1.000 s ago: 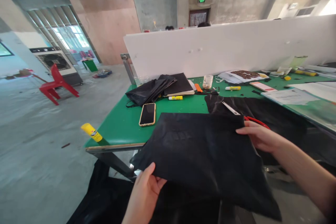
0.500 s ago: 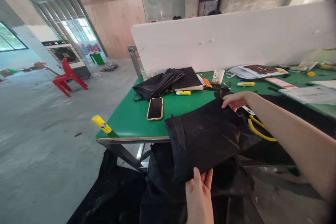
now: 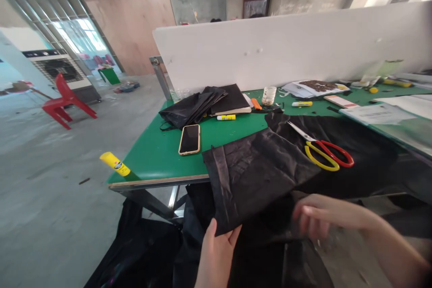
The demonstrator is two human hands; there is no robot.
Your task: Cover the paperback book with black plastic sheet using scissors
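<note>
1. Left grip [image 3: 218,249], lower center of the frame: closed on the near edge of the black fabric piece [image 3: 256,175], at its lower left corner. The thumb is at the corner; the other fingers are partly hidden by the fabric.
2. Right grip [image 3: 313,216], lower right of the frame: fingers loosely curled and blurred by motion. It is positioned beside the lower right of the fabric piece; whether it touches or holds anything cannot be told.
3. Black fabric piece: center of the frame, creased, with a folded band along its left side. It overhangs the front edge of the green surface [image 3: 151,157].
4. Scissors [image 3: 308,138], right of center: resting on a larger black cloth [image 3: 371,153], blades toward the upper left, one handle red and one yellow.
5. Phone [image 3: 189,139], left of center: flat on the surface, near the fabric piece.
6. Yellow glue stick [image 3: 115,164], left of the frame: at the surface's corner, tilted in view.
</note>
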